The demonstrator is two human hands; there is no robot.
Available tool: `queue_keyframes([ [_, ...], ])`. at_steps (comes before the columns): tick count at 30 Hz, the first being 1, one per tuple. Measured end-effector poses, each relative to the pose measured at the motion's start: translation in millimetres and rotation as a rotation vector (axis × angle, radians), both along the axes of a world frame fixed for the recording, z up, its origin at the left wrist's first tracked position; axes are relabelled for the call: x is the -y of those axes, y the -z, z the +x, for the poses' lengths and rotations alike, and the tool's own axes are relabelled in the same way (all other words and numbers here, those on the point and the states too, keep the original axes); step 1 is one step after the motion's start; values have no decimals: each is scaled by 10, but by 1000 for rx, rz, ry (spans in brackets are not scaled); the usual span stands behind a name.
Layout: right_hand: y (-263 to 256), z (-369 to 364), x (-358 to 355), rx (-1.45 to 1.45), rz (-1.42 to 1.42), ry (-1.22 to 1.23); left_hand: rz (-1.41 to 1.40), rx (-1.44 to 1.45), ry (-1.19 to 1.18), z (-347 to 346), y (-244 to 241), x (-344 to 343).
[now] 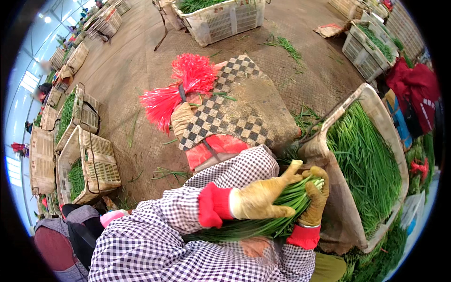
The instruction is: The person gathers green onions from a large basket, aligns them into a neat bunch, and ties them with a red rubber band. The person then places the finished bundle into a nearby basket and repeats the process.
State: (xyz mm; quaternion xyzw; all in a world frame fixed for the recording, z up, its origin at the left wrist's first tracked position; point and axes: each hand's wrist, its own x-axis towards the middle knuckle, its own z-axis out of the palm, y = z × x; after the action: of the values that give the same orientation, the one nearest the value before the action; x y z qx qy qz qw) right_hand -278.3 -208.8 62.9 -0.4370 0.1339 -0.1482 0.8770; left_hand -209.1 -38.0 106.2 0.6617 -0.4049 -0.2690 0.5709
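Note:
A bunch of long green stalks, apparently garlic chives (282, 227), lies across my lap with its pale cut ends to the right. My right hand (317, 197), in a tan work glove, is curled around those ends. Over the middle of the bunch lies my left hand (259, 199), gloved alike; its thumb and a finger span the stalks, and its other fingers are partly hidden. Both wrists have red knit cuffs. Close on the right stands a plastic crate (384, 231) filled with loose chives (363, 158).
Before my knees lies a checkered mat (236, 120), with a bundle of red plastic ties (190, 84) beside it. More crates stand ahead (218, 24), at left (100, 162) and far right (366, 53). Chive scraps (285, 46) litter the floor. Another person's clothed leg (56, 243) is at lower left.

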Motion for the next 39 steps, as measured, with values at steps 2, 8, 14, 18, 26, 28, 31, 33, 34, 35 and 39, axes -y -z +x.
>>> queue_keyframes([
  [2,-60,58,-15,-69,16,35,66,-126,-40,277,-65,-254],
  [8,181,136,87,-59,-15,-2,-492,-899,-460,1950,1235,-1391],
  [14,164,220,81,-79,-17,12,568,305,-1187,2740,1654,-1541],
  [18,160,224,100,-87,-27,26,912,515,-1154,2836,1404,-1295],
  [26,168,245,52,-86,-12,2,-37,276,-843,2556,1944,-681],
  [28,130,239,62,-107,-24,32,480,807,-667,1957,1551,-18],
  [31,45,207,44,-140,-23,57,593,690,-369,1653,1543,364],
  [33,-36,181,28,-143,-11,60,646,632,-269,1699,1739,393],
  [34,-50,154,50,-130,-26,59,636,586,-240,1690,1592,391],
  [35,-52,131,68,-118,-41,56,628,538,-213,1681,1442,331],
  [39,-169,192,-18,-43,-68,10,365,-73,-224,1709,1421,-69],
])
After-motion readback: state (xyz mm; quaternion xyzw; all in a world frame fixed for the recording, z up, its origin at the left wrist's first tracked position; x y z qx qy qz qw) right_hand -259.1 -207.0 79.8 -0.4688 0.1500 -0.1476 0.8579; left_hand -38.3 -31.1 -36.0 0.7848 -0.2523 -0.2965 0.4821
